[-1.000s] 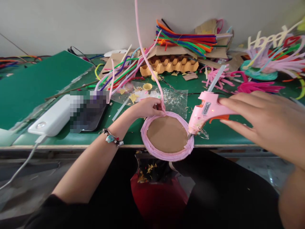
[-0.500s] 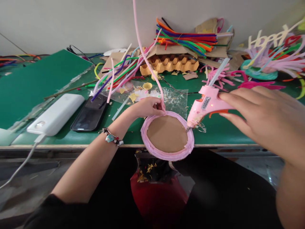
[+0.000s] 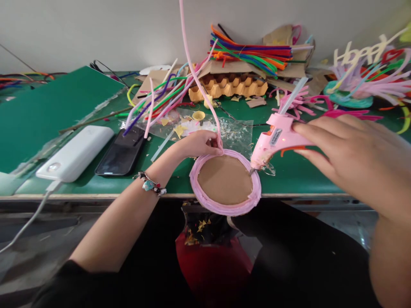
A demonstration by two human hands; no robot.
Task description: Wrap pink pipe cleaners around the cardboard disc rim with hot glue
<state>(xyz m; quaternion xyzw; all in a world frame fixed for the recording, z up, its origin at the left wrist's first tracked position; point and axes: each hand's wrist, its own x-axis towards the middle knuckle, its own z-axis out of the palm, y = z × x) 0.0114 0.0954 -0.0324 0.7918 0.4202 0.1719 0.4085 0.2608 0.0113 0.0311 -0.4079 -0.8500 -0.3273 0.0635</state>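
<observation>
Now left hand (image 3: 197, 144) pinches pink pipe cleaner (image 3: 199, 85) (at the disc (image 3: 224, 179) rim); right hand (image 3: 349, 154) grips glue gun (image 3: 276, 139).

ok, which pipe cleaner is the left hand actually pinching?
The long pale pink pipe cleaner, rising from the left hand out the top of frame. It joins the pink-wrapped cardboard disc; the coloured pipe cleaners lie loose behind.
</observation>
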